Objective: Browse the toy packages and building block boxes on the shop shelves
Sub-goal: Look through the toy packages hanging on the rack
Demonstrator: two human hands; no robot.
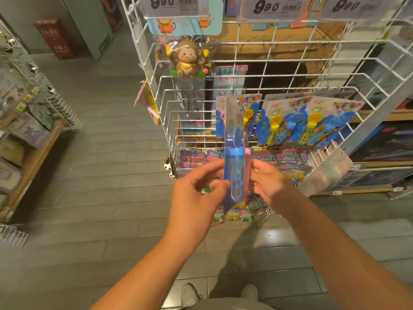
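Note:
I hold a narrow bubble-wand toy package edge-on in front of a white wire rack. The pack has a clear blister with a blue tube and a blue looped wand inside. My left hand pinches its left edge low down, and my right hand grips its right edge. More bubble-toy cards with yellow and blue parts hang in the rack basket behind. A brown monkey toy in a clear pack hangs higher up on the left.
Price tags reading 990 hang along the rack top. Small red-and-blue packs and bags of coloured pieces fill the lower baskets. A wooden shelf with boxes stands left, dark boxes right. Grey floor tiles lie between; my shoes show below.

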